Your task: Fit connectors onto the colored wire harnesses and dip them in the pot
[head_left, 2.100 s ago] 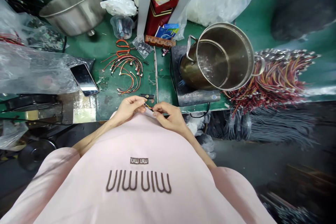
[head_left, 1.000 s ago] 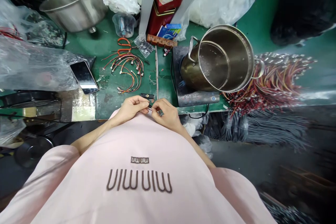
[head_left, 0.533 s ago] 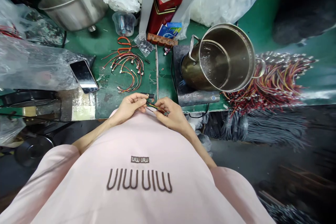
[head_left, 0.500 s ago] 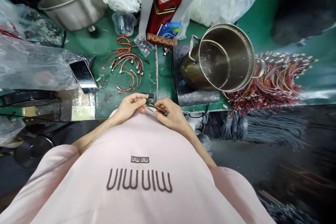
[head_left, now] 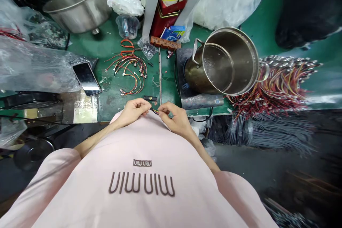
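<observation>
A green workbench bearing a tall steel pot on a hot plate, with a mass of red-and-yellow wire harnesses beyond the pot's right handle. Farther left, a steel basin, then plastic sheeting beside a face-up phone. Closer in, loose harnesses with small connectors spread across the bench. Both hands close together at the bench edge, nearly closed: the left hand and right hand pinching a short striped wire between them, the exact grip too small to tell. Just beyond the left hand, a small black connector, lying on the bench, untouched.
</observation>
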### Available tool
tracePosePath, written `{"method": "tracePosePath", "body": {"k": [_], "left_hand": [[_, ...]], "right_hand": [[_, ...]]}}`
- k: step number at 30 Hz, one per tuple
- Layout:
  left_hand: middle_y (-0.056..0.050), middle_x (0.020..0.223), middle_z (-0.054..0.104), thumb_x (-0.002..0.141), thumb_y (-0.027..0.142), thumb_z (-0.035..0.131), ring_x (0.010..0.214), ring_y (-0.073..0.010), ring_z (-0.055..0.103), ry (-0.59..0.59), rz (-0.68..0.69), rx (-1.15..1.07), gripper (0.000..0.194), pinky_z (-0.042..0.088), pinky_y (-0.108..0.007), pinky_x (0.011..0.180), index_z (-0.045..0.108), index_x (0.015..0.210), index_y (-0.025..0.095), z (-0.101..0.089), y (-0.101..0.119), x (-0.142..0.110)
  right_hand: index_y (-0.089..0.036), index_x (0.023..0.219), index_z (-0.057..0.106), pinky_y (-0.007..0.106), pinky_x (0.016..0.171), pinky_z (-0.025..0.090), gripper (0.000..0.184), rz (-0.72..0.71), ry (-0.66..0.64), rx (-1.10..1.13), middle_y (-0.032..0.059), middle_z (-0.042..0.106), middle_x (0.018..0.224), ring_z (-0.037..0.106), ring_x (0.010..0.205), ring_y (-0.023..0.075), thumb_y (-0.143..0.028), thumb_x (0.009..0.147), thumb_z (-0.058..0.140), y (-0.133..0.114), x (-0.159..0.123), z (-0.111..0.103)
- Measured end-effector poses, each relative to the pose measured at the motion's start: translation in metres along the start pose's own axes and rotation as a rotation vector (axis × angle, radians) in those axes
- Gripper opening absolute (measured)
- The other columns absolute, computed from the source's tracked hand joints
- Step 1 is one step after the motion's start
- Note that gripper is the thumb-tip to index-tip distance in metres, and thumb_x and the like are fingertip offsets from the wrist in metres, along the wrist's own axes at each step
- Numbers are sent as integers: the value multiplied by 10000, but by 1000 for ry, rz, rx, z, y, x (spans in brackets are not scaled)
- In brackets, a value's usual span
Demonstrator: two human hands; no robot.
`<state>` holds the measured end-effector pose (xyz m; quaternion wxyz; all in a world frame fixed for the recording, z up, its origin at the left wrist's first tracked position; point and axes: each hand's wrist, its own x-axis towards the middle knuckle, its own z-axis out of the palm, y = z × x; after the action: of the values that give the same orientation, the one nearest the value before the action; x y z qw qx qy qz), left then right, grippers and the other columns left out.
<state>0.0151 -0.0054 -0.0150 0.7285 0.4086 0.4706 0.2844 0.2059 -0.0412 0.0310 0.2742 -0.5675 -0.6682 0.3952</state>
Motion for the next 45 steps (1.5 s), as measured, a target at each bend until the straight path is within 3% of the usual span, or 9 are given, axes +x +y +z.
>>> {"method": "tracePosePath", "body": {"k": [5,8,11,16,21,27,33,41,45], "left_hand": [[9,604,625,720,468,722,547,-78,559,-76,-88,-145,355,439,-208,586,617,736,129,0,3,-1],[15,566,608,673,500,753,507,-74,543,-79,-134,-220,404,441,-207,566,591,703,131,1,5,-1],[24,547,596,660,504,764,484,-64,524,-55,-125,-238,416,433,-195,544,573,675,135,2,6,0],[31,532,590,641,517,775,465,-55,513,-59,-133,-218,441,418,-180,510,548,638,138,2,4,2],[25,522,591,647,511,775,453,-60,520,-92,-143,-241,441,428,-188,505,533,636,142,2,4,2],[28,495,577,576,535,811,429,-77,524,-48,-203,-345,488,434,-200,466,520,643,149,4,10,4],[31,489,566,587,518,815,419,-70,514,-29,-207,-371,476,426,-192,453,519,636,147,5,8,7],[33,486,575,607,521,801,412,-65,511,-10,-223,-334,469,419,-189,445,519,646,148,6,7,8],[32,484,578,575,537,809,406,-60,503,-19,-207,-307,491,414,-185,439,519,629,144,7,8,8]], "right_hand": [[-194,817,584,226,618,423,138,22,-88,95,-20,596,711,544,644,104,-140,871,469,1,0,-1],[-194,795,597,247,664,440,215,-93,-72,60,1,626,745,575,702,119,-101,874,421,1,0,-2],[-193,833,600,251,656,459,124,-159,-64,2,22,638,805,579,715,127,-122,845,499,1,1,-1],[-199,822,572,250,646,474,21,-206,-13,-143,35,611,814,573,717,135,-178,822,570,4,2,10],[-206,773,558,252,661,491,89,-198,71,-125,40,605,830,590,759,142,-130,806,527,7,5,20],[-206,862,559,261,691,496,129,-184,-9,-131,27,605,845,580,767,145,-99,793,536,3,6,4],[-191,864,600,277,748,493,76,-227,34,-244,63,603,889,589,842,164,-145,849,542,9,1,1],[-188,725,574,249,638,456,88,-15,-48,13,2,542,769,531,674,112,-118,778,579,6,4,5],[-185,724,581,252,647,453,72,-10,-40,51,14,557,810,546,726,121,-133,774,585,8,6,11]]}}
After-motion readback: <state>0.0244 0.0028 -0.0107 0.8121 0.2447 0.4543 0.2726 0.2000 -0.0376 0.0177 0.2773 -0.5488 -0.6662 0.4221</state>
